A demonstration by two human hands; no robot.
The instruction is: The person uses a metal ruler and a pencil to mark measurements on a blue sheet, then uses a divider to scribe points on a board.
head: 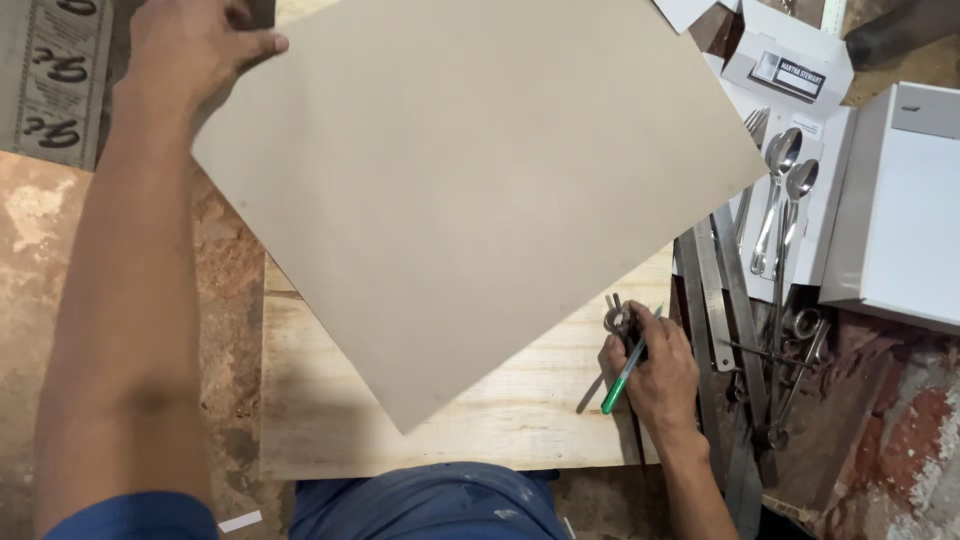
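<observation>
A large grey-beige square board [470, 190] lies tilted over a pale wooden plank [500, 400]. My left hand [195, 50] grips the board's far left corner, arm stretched out along the left side. At the plank's right edge, my right hand [655, 370] is closed around a green pen [628, 372] together with a metal compass [618, 322], whose leg points down-left onto the wood.
Steel rulers and a square [722, 300] lie on the stained floor right of the plank. Spoons and a fork [780, 190] rest on a white open box, with a white carton [905, 210] beside it. A printed strip [55, 75] sits far left. My blue-trousered knees [430, 505] are below.
</observation>
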